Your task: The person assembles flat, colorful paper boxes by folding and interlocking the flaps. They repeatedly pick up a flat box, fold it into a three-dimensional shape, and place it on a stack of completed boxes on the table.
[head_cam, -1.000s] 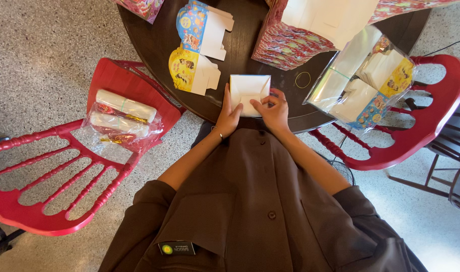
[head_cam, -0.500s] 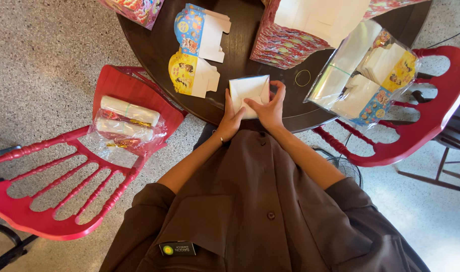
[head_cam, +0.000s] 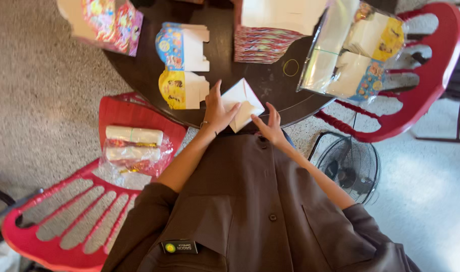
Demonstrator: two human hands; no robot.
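I see my left hand and right hand with fingers clamped on the white folded box at the tabletop's 6 o'clock edge, where uneven pressure could crumple it or tip it off.

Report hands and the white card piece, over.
Left hand and right hand both gripping the folded white cardboard piece at the dark round table's edge. Printed folded cartons sit left, clear of it.

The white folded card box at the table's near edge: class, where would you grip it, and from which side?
Probably by the two side corners of the white folded card box, coming from the near edge. It lies tilted like a diamond, left hand and right hand flanking it.
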